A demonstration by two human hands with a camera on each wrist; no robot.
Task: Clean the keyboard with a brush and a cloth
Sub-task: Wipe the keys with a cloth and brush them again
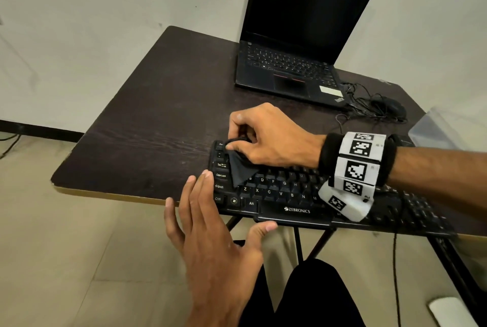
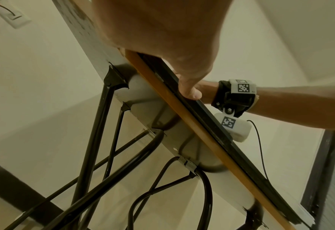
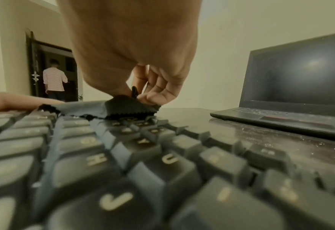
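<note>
A black Zebronics keyboard (image 1: 290, 196) lies along the front edge of the dark table (image 1: 158, 121). My right hand (image 1: 238, 142) pinches a dark cloth (image 1: 241, 172) and holds it down on the keys at the top left, near Esc and Tab. In the right wrist view, the fingers (image 3: 150, 98) bunch the cloth (image 3: 131, 108) on the keyboard (image 3: 162, 163). My left hand (image 1: 210, 210) lies with straight fingers on the keyboard's left end by Shift. Its thumb (image 2: 192, 95) presses the keyboard's front edge (image 2: 221, 132). No brush is in sight.
An open black laptop (image 1: 295, 63) with a dark screen stands at the back of the table. A mouse (image 1: 392, 108) with tangled cables lies to its right, beside a translucent box (image 1: 442, 129). A person (image 3: 54, 80) stands in a far doorway. Metal table legs (image 2: 95, 140) cross below.
</note>
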